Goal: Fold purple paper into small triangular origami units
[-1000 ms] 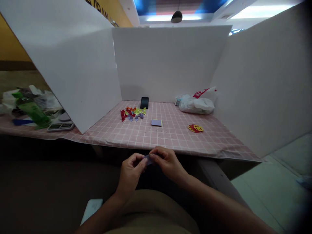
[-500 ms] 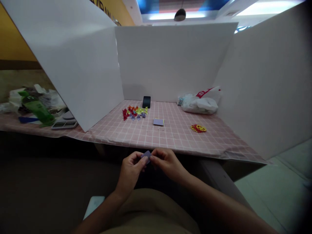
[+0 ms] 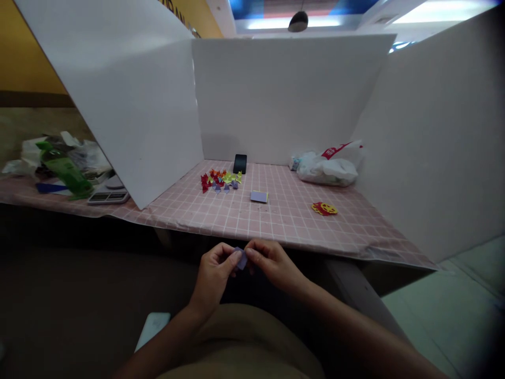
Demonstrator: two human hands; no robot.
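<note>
A small folded piece of purple paper [image 3: 241,259] is held over my lap, just off the table's front edge. My left hand [image 3: 215,269] pinches its left side between thumb and fingers. At its right edge, my right hand [image 3: 272,261] grips it with thumb and forefinger. Beyond my hands, a stack of purple paper sheets [image 3: 259,197] with a yellow edge showing lies on the table. Farther left is a cluster of small folded paper figures [image 3: 221,179] in red, orange, yellow and purple.
The table [image 3: 284,223] has a pink checked cloth and white panels [image 3: 292,100] on three sides. A black phone [image 3: 240,163] and a white plastic bag [image 3: 329,169] lie at the back. Yellow and red cut-outs [image 3: 324,209] lie right. A green bottle [image 3: 66,171] and scale [image 3: 108,196] are outside the left panel.
The purple paper has turned slightly between my fingers. Both hands remain in nearly the same place, and the whole view has shifted a little.
</note>
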